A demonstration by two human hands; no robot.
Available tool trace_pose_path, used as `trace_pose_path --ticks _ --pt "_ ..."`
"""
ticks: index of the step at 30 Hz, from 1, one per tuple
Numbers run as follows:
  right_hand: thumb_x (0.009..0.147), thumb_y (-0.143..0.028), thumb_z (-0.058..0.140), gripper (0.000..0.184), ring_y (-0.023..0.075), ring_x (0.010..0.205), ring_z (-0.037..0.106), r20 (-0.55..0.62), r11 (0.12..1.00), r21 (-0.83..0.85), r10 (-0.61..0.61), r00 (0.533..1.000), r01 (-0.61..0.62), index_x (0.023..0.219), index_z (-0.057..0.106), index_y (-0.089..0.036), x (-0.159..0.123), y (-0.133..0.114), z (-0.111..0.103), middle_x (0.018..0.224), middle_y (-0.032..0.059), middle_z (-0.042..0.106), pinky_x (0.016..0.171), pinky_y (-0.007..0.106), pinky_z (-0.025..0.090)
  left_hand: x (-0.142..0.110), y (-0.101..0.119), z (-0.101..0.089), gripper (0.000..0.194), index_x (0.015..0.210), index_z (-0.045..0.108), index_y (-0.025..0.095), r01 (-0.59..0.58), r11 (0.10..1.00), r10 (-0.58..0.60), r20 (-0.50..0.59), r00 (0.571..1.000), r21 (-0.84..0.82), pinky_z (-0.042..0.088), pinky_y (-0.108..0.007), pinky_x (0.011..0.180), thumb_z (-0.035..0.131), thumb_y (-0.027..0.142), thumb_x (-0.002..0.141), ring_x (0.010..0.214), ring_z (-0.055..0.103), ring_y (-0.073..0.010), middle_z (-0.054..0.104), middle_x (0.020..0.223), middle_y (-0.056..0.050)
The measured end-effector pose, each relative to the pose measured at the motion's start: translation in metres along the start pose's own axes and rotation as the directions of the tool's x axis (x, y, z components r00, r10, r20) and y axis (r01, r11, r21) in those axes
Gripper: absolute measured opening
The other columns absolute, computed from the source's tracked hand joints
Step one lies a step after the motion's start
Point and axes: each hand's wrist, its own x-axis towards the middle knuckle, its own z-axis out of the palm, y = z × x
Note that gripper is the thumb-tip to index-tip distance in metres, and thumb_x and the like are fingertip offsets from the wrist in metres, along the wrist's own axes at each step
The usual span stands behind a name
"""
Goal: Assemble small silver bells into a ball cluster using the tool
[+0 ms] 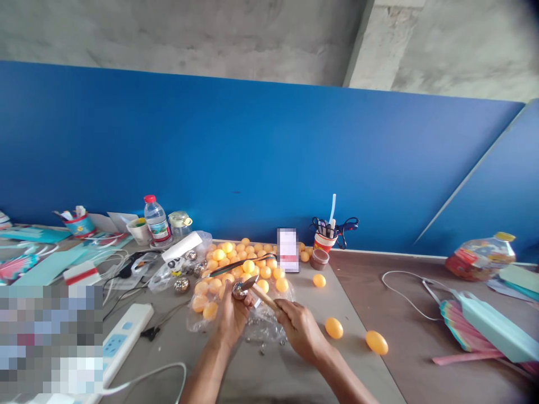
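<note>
In my left hand [232,314] is a small shiny silver ball [240,290], gripped by the fingers. My right hand [298,322] is closed around a wooden-handled tool [267,299]. Its dark tapered head [250,282] meets the top of the silver ball; whether it is a brush or a hammer I cannot tell. Behind both hands lies a pile of orange balls [227,257] on clear plastic. Tiny dark bits [261,347] are scattered under the hands. More silver balls [182,285] rest to the left of the pile.
A phone [288,247] stands at the back, its screen blurred, beside a cup of pens [324,242] and a brown tub [319,259]. Loose orange balls [376,342] lie to the right. A water bottle [157,221], power strip [122,336] and cables are on the left.
</note>
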Motion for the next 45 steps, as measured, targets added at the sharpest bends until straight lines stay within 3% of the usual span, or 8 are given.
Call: trace_pose_path --ticks 3,8,13,18,23,31,37,45 --pt "0.089 -0.023 0.042 0.018 0.0162 0.062 0.052 -0.044 1.000 0.014 -0.009 0.999 0.009 0.081 0.058 -0.021 0.000 -0.001 -0.001 0.068 0.0015 0.058 0.059 0.025 0.035 0.000 0.000 0.001 0.036 0.063 0.054 0.015 0.027 1.000 -0.027 0.003 1.000 0.012 0.043 -0.026 0.051 0.070 0.043 0.078 0.047 0.046 -0.0098 0.050 0.055 0.003" --pt "0.089 -0.026 0.044 0.021 0.0140 0.054 0.045 0.008 0.995 0.090 0.050 0.999 -0.050 0.071 0.054 -0.022 0.000 0.000 0.001 0.061 -0.0015 0.053 0.054 0.024 0.032 -0.001 0.000 0.002 0.032 0.060 0.051 0.016 0.027 0.999 -0.027 0.007 1.000 -0.039 0.043 -0.025 0.050 0.072 0.034 0.078 0.046 0.043 -0.0086 0.044 0.052 0.005" --pt "0.089 -0.029 0.045 0.022 0.0139 0.057 0.045 -0.017 0.979 0.195 0.063 0.998 -0.059 0.071 0.054 -0.022 -0.001 0.003 0.002 0.061 -0.0016 0.051 0.056 0.024 0.033 -0.002 0.004 0.002 0.026 0.067 0.056 0.016 0.052 0.997 -0.053 -0.021 0.998 -0.051 0.048 -0.025 0.052 0.071 0.033 0.079 0.046 0.045 -0.0074 0.053 0.056 0.003" --pt "0.088 -0.026 0.045 0.018 0.0146 0.057 0.047 0.010 0.994 0.096 0.045 0.999 -0.045 0.076 0.056 -0.021 -0.001 0.004 0.006 0.063 -0.0006 0.054 0.057 0.024 0.033 -0.001 0.005 0.000 0.036 0.057 0.048 0.016 0.035 0.996 -0.042 -0.086 0.995 -0.085 0.047 -0.023 0.048 0.071 0.033 0.079 0.041 0.042 -0.0059 0.045 0.049 0.006" --pt "0.090 -0.024 0.042 0.018 0.0152 0.060 0.050 -0.041 0.997 0.070 0.046 0.998 -0.043 0.077 0.054 -0.021 -0.001 0.003 0.007 0.066 -0.0001 0.055 0.058 0.024 0.033 -0.003 0.003 0.001 0.039 0.058 0.049 0.015 0.073 0.997 -0.075 -0.064 0.995 -0.033 0.043 -0.021 0.046 0.063 0.039 0.085 0.041 0.039 -0.0041 0.062 0.064 -0.004" --pt "0.090 -0.023 0.042 0.020 0.0136 0.056 0.047 -0.031 0.992 0.118 0.055 0.998 -0.051 0.071 0.050 -0.021 -0.001 0.003 0.007 0.061 -0.0020 0.051 0.055 0.023 0.033 -0.003 0.005 0.001 0.039 0.061 0.050 0.015 0.078 0.997 -0.078 -0.043 0.996 -0.004 0.042 -0.023 0.047 0.060 0.044 0.086 0.043 0.041 -0.0066 0.061 0.063 -0.005" --pt "0.090 -0.025 0.039 0.022 0.0146 0.056 0.050 -0.018 0.998 -0.023 0.055 0.998 -0.055 0.078 0.057 -0.020 0.000 0.003 0.006 0.064 0.0006 0.058 0.054 0.024 0.035 -0.005 0.004 0.001 0.042 0.058 0.049 0.016 0.112 0.994 -0.113 -0.061 0.992 -0.015 0.042 -0.024 0.047 0.057 0.043 0.088 0.042 0.039 -0.0068 0.063 0.064 -0.007" --pt "0.086 -0.025 0.047 0.023 0.0222 0.082 0.063 -0.225 0.970 -0.206 0.084 0.971 -0.132 0.101 0.063 -0.020 0.005 0.033 0.004 0.093 0.0076 0.071 0.077 0.031 0.043 -0.005 0.011 0.002 0.038 0.060 0.050 0.016 0.094 0.993 -0.098 -0.056 0.994 -0.068 0.047 -0.027 0.054 0.060 0.042 0.086 0.051 0.049 -0.0110 0.065 0.071 -0.008"
